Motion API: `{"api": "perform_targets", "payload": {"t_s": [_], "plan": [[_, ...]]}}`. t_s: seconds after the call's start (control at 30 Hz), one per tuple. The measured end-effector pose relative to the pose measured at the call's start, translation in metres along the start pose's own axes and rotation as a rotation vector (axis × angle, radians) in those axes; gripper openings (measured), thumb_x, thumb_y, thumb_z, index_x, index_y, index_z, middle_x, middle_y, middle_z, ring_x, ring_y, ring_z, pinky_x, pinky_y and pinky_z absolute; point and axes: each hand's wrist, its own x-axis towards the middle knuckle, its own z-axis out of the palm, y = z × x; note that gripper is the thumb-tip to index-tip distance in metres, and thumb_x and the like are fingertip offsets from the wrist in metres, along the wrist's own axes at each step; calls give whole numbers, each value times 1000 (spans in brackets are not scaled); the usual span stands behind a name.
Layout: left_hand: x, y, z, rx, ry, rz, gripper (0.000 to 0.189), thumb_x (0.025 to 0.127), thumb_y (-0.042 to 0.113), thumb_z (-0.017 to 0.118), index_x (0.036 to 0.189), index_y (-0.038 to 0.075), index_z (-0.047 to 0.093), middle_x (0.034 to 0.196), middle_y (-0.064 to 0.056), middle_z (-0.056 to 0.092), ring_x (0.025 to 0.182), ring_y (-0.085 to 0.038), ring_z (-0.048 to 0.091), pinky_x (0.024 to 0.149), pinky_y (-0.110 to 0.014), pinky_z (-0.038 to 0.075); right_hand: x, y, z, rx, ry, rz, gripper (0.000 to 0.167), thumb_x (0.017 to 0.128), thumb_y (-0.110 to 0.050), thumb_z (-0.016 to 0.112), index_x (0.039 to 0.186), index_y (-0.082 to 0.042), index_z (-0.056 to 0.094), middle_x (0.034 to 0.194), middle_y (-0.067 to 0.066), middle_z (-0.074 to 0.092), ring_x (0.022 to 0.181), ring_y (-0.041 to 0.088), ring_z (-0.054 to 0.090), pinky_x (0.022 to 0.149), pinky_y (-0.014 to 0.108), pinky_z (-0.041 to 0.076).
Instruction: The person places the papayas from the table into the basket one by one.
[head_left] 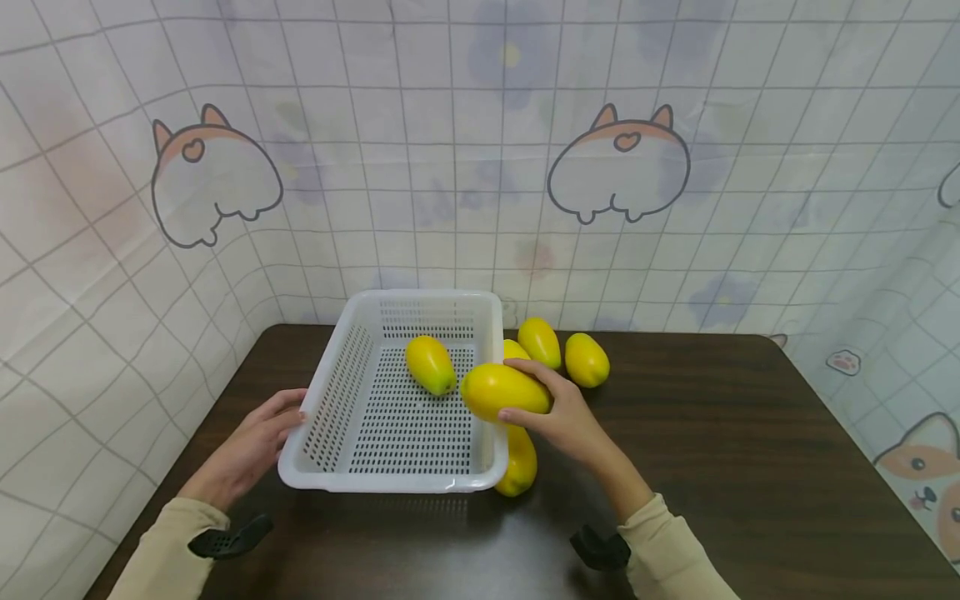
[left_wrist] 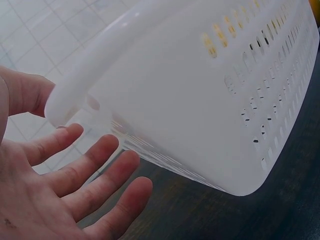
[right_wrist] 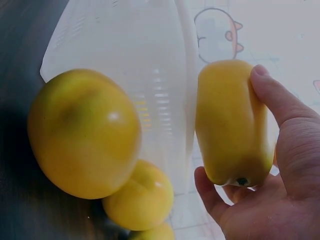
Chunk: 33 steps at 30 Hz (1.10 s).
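A white perforated plastic basket (head_left: 397,482) stands on the table with one yellow oval fruit (head_left: 431,365) inside. My left hand (head_left: 251,446) holds its left rim, the thumb at the rim and the other fingers spread along the outside in the left wrist view. My right hand (head_left: 558,408) grips another yellow oval fruit (right_wrist: 232,122) between thumb and fingers, level with the top of the basket's right rim. Below this hand a similar fruit (head_left: 519,462) lies against the basket's right side, partly hidden by the rim.
Beyond my right hand, several more yellow fruits (head_left: 587,360) lie beside the basket's far right corner. The dark wooden table (head_left: 720,467) stretches to the right. A white gridded cloth (head_left: 480,167) with cartoon dogs hangs behind and along both sides.
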Motion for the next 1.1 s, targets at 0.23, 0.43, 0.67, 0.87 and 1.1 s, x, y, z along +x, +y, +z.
{"api": "perform_targets", "payload": {"t_s": [0.23,0.43,0.67,0.87,1.1], "plan": [[-1,2,1,7,-1,-6,58,100,40,48,148,15,25,140,-13,44,115,-20,57,91,-40,48,0,-2,1,6,-3,2,62,82,-37,75,137,-36,47,139,-1,52,109,24,54,93,40,49],[-1,0,0,13,4,-4,57,100,40,48,147,15,25,139,-14,45,115,-21,57,91,-41,48,1,-3,3,16,-12,8,62,82,-37,75,138,-36,47,139,0,51,108,25,54,91,40,50],[0,-1,0,12,-6,6,59,100,41,48,147,15,25,135,-10,48,114,-20,59,90,-42,49,3,-7,7,14,-34,13,62,82,-39,75,137,-36,47,139,-1,50,107,25,54,91,41,51],[0,-1,0,8,-5,9,56,100,39,48,146,16,27,130,-4,51,112,-19,59,89,-41,49,3,-10,10,8,-39,-9,62,82,-38,75,138,-32,48,139,-1,51,106,24,54,90,41,50],[0,-1,-1,9,-17,21,57,101,39,47,147,14,25,131,-2,51,112,-17,59,89,-40,49,4,-9,11,8,-51,-29,61,82,-37,75,137,-34,48,138,-1,52,106,24,54,90,40,50]]}}
